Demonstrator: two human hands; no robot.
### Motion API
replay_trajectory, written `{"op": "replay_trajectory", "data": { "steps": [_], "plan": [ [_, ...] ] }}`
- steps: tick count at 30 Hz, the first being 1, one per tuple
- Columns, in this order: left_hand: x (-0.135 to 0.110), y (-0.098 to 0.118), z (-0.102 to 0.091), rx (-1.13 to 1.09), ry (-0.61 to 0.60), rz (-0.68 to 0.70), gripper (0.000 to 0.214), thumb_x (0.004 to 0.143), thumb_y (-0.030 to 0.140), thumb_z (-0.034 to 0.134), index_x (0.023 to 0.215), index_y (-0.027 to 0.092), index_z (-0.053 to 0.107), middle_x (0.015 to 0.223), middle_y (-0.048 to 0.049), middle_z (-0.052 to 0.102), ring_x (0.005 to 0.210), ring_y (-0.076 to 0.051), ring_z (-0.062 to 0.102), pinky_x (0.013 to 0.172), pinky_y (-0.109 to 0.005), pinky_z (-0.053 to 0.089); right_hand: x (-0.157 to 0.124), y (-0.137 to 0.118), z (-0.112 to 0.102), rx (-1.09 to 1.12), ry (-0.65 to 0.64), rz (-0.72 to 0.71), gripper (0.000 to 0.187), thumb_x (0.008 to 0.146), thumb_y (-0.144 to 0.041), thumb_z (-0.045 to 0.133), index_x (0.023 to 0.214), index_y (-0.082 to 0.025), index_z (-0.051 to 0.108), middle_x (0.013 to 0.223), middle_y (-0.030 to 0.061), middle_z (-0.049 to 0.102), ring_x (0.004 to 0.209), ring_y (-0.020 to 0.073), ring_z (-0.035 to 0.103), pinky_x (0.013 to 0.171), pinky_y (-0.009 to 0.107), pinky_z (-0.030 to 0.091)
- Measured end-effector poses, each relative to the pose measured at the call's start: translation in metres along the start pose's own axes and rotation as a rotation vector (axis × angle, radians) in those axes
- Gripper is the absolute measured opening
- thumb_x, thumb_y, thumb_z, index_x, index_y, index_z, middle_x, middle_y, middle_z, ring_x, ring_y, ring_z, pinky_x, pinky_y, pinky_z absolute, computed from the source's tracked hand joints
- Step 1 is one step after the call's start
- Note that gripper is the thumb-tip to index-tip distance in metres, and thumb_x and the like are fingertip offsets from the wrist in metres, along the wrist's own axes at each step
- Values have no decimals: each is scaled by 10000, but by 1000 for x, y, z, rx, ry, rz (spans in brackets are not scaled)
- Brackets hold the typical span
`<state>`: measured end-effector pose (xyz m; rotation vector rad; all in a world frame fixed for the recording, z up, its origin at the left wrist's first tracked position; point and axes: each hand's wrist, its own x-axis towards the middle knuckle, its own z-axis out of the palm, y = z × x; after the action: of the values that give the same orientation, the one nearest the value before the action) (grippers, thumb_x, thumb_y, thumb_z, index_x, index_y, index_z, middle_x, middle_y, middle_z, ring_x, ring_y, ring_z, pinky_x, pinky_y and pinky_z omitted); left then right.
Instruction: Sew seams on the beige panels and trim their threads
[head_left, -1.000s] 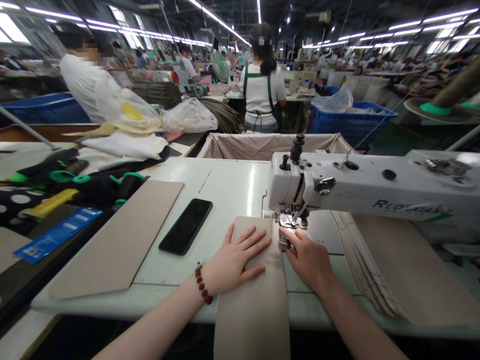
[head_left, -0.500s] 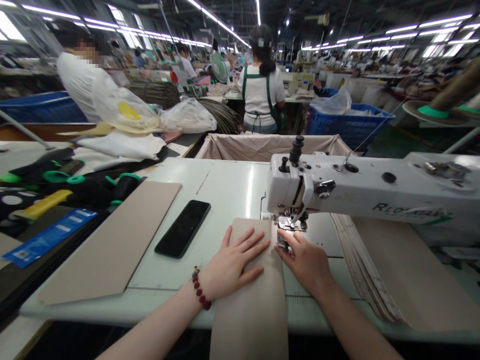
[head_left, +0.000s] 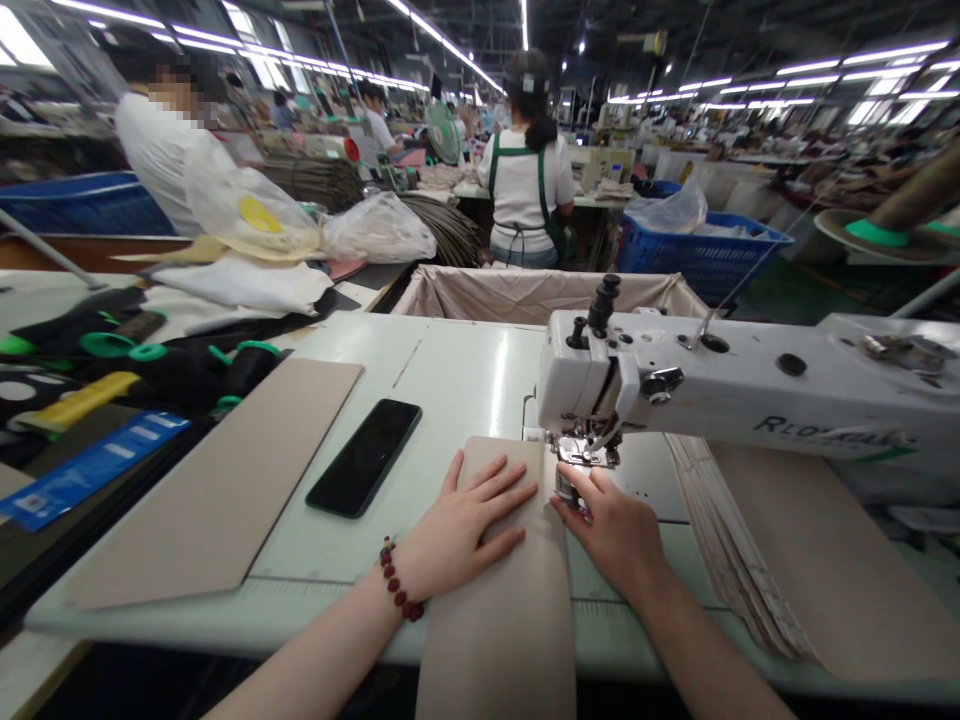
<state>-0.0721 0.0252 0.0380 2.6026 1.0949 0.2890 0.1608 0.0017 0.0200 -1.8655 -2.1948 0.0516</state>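
A long beige panel (head_left: 499, 640) runs from the table's front edge up to the needle area of a white sewing machine (head_left: 600, 385). My left hand (head_left: 469, 530), with a dark red bead bracelet (head_left: 397, 585), lies flat on it, fingers spread. At the panel's right edge, just in front of the presser foot (head_left: 585, 452), my right hand (head_left: 619, 530) has its thumb and index finger bent in on the edge. A small metal part sits by these fingertips. My other right fingers are curled and partly hidden.
A black phone (head_left: 364, 458) lies left of my hands, beside another beige panel (head_left: 225, 480). Stacked beige panels (head_left: 810, 560) lie under the machine arm at right. Thread spools (head_left: 251, 375) are at far left. Behind the table stands a cloth-lined bin (head_left: 487, 290); a person (head_left: 525, 180) is beyond.
The view has shifted slightly, so the machine appears a little farther right and lower. Both hands keep their places on the panel, which shows no clear movement.
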Motion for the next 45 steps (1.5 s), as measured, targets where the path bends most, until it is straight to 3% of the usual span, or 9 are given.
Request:
{"op": "replay_trajectory", "data": {
  "steps": [11,45],
  "plan": [
    [-2,-1,-1,-42,31,-28,469,959,415,452,1424,386,396,1508,2,372,1407,-290,274,1142,-577,37,0,3,2,11,-7,-20,404,946,-511,456,1316,-352,489,951,-22,638,730,149,645,552,259,374],
    [-2,-3,2,-21,-14,-40,450,975,389,435,1421,401,380,1531,27,325,1428,-280,218,1124,-623,16,-1,4,4,29,2,-25,373,941,-486,486,1297,-377,492,913,-38,636,711,151,633,552,268,348]
  ]
}}
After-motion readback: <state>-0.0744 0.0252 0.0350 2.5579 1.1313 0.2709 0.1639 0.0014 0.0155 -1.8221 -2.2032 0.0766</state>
